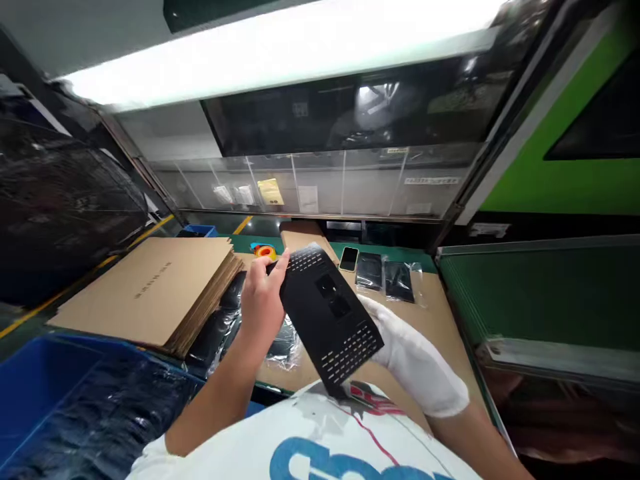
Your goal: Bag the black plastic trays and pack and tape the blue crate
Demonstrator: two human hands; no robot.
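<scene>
A flat black panel with rows of slots at both ends and two square openings near its middle is held tilted above the work table. My bare left hand grips its upper left edge, with the fingers closed on it. Around its right edge is my right hand, in a white glove; most of those fingers are hidden behind the panel. Under and left of my left hand lie black items in clear plastic. Two more bagged black items rest beyond my right hand, beside a phone.
A stack of cardboard sheets stands at the left. Yellow tape lies behind my left hand. A blue bin of dark bagged items is at lower left. A clear compartment rack spans the back; a green shelf borders the right.
</scene>
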